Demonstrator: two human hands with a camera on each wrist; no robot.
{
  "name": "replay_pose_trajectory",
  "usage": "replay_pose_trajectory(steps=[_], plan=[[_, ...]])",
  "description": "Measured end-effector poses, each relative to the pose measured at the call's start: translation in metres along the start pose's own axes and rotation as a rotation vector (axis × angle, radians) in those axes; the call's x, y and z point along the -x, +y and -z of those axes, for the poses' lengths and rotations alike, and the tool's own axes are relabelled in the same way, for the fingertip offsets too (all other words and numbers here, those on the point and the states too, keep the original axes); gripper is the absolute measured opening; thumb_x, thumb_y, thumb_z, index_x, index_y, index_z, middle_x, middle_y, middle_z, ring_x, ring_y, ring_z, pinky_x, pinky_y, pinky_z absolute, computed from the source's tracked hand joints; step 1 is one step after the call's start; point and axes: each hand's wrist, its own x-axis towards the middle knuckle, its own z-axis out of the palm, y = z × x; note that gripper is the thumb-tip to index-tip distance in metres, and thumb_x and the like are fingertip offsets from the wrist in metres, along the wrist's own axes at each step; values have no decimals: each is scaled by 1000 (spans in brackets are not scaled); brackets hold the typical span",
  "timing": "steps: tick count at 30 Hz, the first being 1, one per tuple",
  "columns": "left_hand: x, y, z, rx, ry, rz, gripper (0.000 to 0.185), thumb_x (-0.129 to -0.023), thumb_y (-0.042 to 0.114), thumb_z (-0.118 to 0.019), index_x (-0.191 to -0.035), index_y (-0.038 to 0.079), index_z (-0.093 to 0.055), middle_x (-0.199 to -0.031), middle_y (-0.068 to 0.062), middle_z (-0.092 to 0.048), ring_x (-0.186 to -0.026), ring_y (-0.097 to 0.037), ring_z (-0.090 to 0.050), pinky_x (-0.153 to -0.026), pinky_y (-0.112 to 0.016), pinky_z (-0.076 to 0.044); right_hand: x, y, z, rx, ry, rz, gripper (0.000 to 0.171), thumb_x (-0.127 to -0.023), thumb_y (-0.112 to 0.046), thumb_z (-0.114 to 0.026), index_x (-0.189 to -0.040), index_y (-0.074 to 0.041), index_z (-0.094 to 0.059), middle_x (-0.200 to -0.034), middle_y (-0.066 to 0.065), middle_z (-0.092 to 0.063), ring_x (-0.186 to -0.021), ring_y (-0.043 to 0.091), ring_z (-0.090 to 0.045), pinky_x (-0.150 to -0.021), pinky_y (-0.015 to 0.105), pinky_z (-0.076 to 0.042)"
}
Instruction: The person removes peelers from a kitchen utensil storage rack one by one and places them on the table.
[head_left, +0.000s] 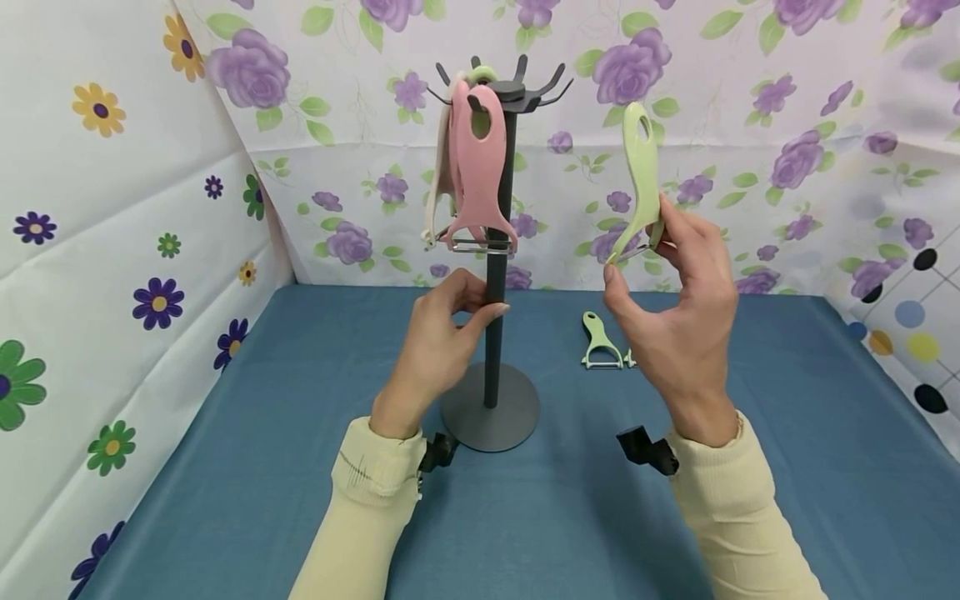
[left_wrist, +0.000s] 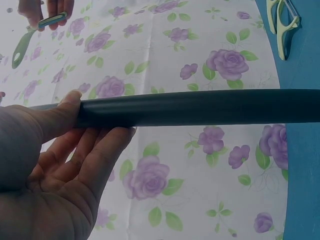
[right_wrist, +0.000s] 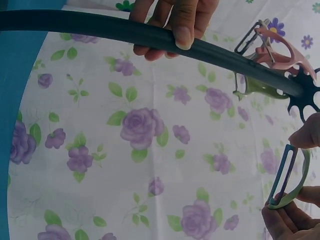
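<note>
My left hand (head_left: pixel 431 342) grips the dark pole (head_left: pixel 492 350) of a hook stand partway up, thumb on one side and fingers on the other. In my right hand (head_left: pixel 693 308), a light green peeler (head_left: pixel 643 171) is pinched by its blade end between thumb and fingers. Its handle points up, to the right of the stand's hooks (head_left: pixel 551 83). Pink peelers (head_left: pixel 480 158) hang by their handle holes on the left side of the hook ring, with a whitish peeler (head_left: pixel 438 179) beside them. A green peeler (right_wrist: pixel 265 89) hanging there shows in the right wrist view.
The stand's round base (head_left: pixel 491 425) rests on the blue tablecloth (head_left: pixel 300 483). Behind it and to the right lies another green peeler (head_left: pixel 598 337), with part of one more partly hidden by my right hand. A flowered cloth (head_left: pixel 352 183) hangs behind the table.
</note>
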Motion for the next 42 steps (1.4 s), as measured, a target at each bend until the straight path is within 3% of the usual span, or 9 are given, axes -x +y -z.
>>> replay_pose_trajectory(steps=[9,16,24,33,36,42], plan=[[0,-1,-2,9,-5,-13,14,-100,21,-68,-107,10,-62,-100,-5,-70,-90,-15,-69,-73,-33,-59,2,10,5,32,0,-54,70,-84,2,-75,-148,-18,-55,-129,17,-59,-117,22,-58,-106,24,-50],[0,-1,-3,11,-8,-15,15,-99,21,-68,-107,10,-62,-100,-6,-70,-90,-15,-69,-74,-34,-59,2,31,12,100,-30,-94,69,-84,-1,-77,-148,-20,-56,-127,16,-60,-116,19,-58,-105,20,-49],[-1,-2,-3,-44,-22,-21,27,-102,22,-65,-125,10,-67,-101,-8,-70,-94,-19,-68,-69,-34,-58,6,58,19,172,-82,-120,65,-87,-11,-77,-146,-29,-57,-123,14,-61,-116,20,-58,-104,16,-47],[-3,-2,0,-50,-45,-48,21,-102,20,-64,-119,8,-70,-101,-8,-71,-94,-20,-68,-76,-36,-59,13,97,32,253,-111,-148,62,-88,-12,-77,-147,-18,-57,-127,20,-60,-116,28,-60,-101,10,-43],[-5,-1,3,-56,-71,-32,20,-102,20,-64,-117,8,-69,-99,-7,-71,-93,-20,-68,-78,-37,-58,16,108,37,280,-129,-171,62,-88,-11,-77,-147,-16,-57,-126,20,-59,-115,29,-59,-105,18,-47],[-10,0,9,-62,-120,-35,18,-102,20,-64,-115,7,-67,-99,-8,-71,-92,-20,-69,-84,-39,-58,20,126,48,334,-164,-220,65,-89,-12,-77,-149,-14,-54,-131,20,-58,-116,36,-58,-106,54,-50]])
